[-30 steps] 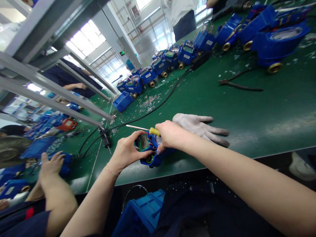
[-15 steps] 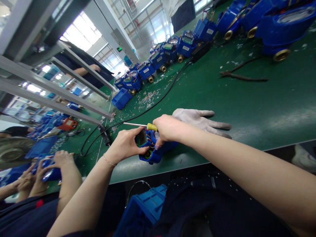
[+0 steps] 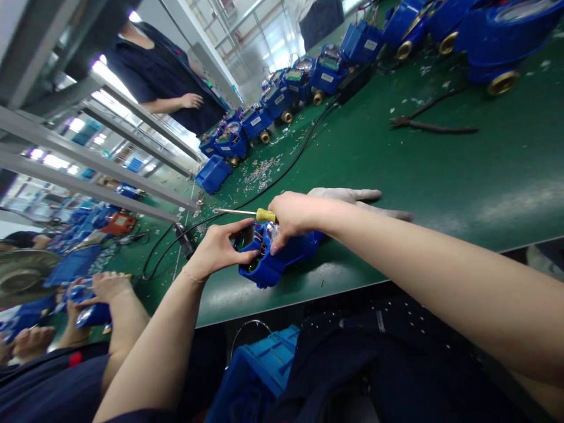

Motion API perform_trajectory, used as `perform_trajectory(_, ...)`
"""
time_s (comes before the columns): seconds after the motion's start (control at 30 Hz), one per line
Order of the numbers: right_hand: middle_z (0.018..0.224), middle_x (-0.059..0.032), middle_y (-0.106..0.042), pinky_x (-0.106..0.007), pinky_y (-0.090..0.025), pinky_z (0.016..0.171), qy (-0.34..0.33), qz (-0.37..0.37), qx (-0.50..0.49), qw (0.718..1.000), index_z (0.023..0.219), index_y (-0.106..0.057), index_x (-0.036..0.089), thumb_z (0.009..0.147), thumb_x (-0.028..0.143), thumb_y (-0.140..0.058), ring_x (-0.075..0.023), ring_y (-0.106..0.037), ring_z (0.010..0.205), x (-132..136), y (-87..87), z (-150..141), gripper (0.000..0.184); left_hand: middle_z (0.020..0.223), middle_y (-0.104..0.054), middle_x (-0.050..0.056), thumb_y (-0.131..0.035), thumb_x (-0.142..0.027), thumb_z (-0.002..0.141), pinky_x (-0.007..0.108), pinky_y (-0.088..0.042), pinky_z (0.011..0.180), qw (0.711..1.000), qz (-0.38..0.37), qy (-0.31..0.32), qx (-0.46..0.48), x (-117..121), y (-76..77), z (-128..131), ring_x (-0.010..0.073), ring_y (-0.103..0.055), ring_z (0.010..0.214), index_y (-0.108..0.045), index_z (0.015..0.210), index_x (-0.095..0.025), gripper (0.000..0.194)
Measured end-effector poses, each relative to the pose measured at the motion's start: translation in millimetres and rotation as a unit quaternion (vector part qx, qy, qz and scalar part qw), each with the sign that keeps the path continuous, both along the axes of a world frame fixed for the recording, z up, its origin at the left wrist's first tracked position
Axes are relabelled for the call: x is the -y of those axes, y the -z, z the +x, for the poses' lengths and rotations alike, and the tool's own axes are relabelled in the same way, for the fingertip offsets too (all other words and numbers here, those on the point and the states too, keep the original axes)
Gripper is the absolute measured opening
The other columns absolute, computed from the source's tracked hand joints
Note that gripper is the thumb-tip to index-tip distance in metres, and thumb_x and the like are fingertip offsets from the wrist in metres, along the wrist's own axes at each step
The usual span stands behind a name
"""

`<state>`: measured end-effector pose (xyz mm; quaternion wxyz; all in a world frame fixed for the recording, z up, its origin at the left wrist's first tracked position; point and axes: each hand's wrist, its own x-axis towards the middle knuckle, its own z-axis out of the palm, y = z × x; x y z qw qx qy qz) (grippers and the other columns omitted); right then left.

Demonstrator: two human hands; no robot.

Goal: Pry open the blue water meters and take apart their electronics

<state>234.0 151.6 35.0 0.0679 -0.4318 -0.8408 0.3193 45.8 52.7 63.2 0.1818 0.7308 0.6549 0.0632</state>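
from here i see an opened blue water meter (image 3: 288, 254) at the near edge of the bench (image 3: 352, 158), wires showing inside; the left hand (image 3: 214, 249) has its grip clamped around the meter's display end, while the right hand (image 3: 293, 216) has its grip wrapped on a yellow-handled screwdriver (image 3: 265, 215), thumb against the meter; a pale glove (image 3: 338, 193) lies just beyond the meter, pliers (image 3: 434, 125) farther to its right

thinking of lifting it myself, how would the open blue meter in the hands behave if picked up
The blue meter would probably feel stiff, since its housing looks like moulded plastic. Its thin exposed wires seem likely to be floppy and could snag easily.
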Motion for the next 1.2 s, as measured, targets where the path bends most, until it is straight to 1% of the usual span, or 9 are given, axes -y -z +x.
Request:
perform_trajectory(0.2,0.084,-0.0043,-0.066,-0.033,-0.05,0.071,-0.15,-0.012,0.01,0.989,0.096,-0.068,0.012,0.054,0.044,-0.086,-0.0244,-0.063,0.077,-12,-15.0,5,0.055,0.099,-0.071,0.008,-0.069,-0.043,0.064,0.035,-0.055,0.079,0.998,-0.05,0.017,-0.023,-14,-10.9,5,0.0249,-0.067,0.087,-0.06,0.118,-0.011,0.063)
perform_trajectory(0.3,0.085,-0.0021,-0.067,-0.028,-0.05,0.07,-0.16,-0.031,-0.007,0.987,0.095,-0.068,0.012,0.063,0.033,-0.083,-0.021,-0.063,0.079,-17,-16.0,7,0.041,0.087,-0.072,0.004,-0.069,-0.043,0.064,0.03,-0.055,0.067,0.996,-0.078,0.028,-0.015,-25,-17.6,9,0.0214,-0.066,0.075,-0.065,0.111,-0.013,0.056)
perform_trajectory(0.4,0.088,-0.0002,-0.067,-0.024,-0.049,0.075,-0.166,-0.099,-0.035,0.98,0.097,-0.068,0.013,0.066,0.026,-0.08,-0.0174,-0.063,0.084,-25,-6.9,8,0.036,0.078,-0.07,0.002,-0.069,-0.043,0.063,0.028,-0.052,0.06,0.993,-0.115,0.033,0.005,-35,-22.2,11,0.0193,-0.063,0.068,-0.068,0.104,-0.013,0.051)
perform_trajectory(0.57,0.095,-0.0034,-0.067,-0.027,-0.048,0.079,-0.188,-0.219,-0.071,0.955,0.097,-0.068,0.013,0.063,0.036,-0.079,-0.0185,-0.062,0.088,-40,10.2,10,0.043,0.075,-0.068,0.002,-0.069,-0.047,0.062,0.026,-0.049,0.057,0.986,-0.161,0.009,0.042,-40,-22.3,11,0.019,-0.061,0.068,-0.069,0.102,-0.012,0.054)
perform_trajectory(0.67,0.101,-0.0052,-0.066,-0.028,-0.047,0.083,-0.219,-0.232,-0.073,0.945,0.103,-0.066,0.012,0.056,0.044,-0.08,-0.0212,-0.06,0.095,-44,11.9,14,0.058,0.08,-0.069,0.004,-0.068,-0.052,0.063,0.026,-0.047,0.057,0.987,-0.149,-0.011,0.052,-34,-19.9,10,0.019,-0.061,0.07,-0.067,0.106,-0.012,0.059)
perform_trajectory(0.87,0.088,-0.001,-0.066,-0.026,-0.047,0.067,-0.223,-0.129,-0.07,0.964,0.097,-0.066,0.017,0.06,0.056,-0.074,-0.0212,-0.06,0.083,-31,0.8,17,0.055,0.096,-0.068,0.005,-0.071,-0.052,0.064,0.027,-0.046,0.068,0.983,-0.058,-0.067,0.161,-14,-10.5,6,0.0197,-0.06,0.082,-0.066,0.106,-0.016,0.056)
perform_trajectory(0.97,0.081,-0.0008,-0.065,-0.025,-0.042,0.058,-0.176,-0.026,-0.023,0.984,0.087,-0.063,0.018,0.071,0.057,-0.067,-0.0183,-0.059,0.072,-22,-12.4,25,0.043,0.098,-0.068,0.002,-0.077,-0.044,0.062,0.025,-0.046,0.073,0.963,0.01,-0.112,0.246,4,0.5,5,0.0173,-0.059,0.085,-0.066,0.104,-0.02,0.05)
perform_trajectory(1.1,0.062,-0.0012,-0.06,-0.026,-0.034,0.048,-0.043,0.129,0.127,0.983,0.08,-0.059,0.016,0.084,0.056,-0.053,-0.0126,-0.052,0.048,-9,-34.6,51,0.04,0.097,-0.067,0.0,-0.081,-0.037,0.06,0.023,-0.048,0.075,0.895,0.062,-0.183,0.402,26,24.3,9,0.0146,-0.06,0.084,-0.064,0.103,-0.023,0.048)
perform_trajectory(1.2,0.05,0.0046,-0.054,-0.026,-0.028,0.042,-0.002,0.16,0.191,0.969,0.086,-0.061,0.021,0.074,0.059,-0.061,-0.0102,-0.044,0.037,7,-45.1,75,0.039,0.098,-0.067,0.0,-0.08,-0.037,0.063,0.024,-0.048,0.079,0.836,0.08,-0.23,0.492,35,41.3,17,0.0145,-0.061,0.087,-0.063,0.104,-0.024,0.047)
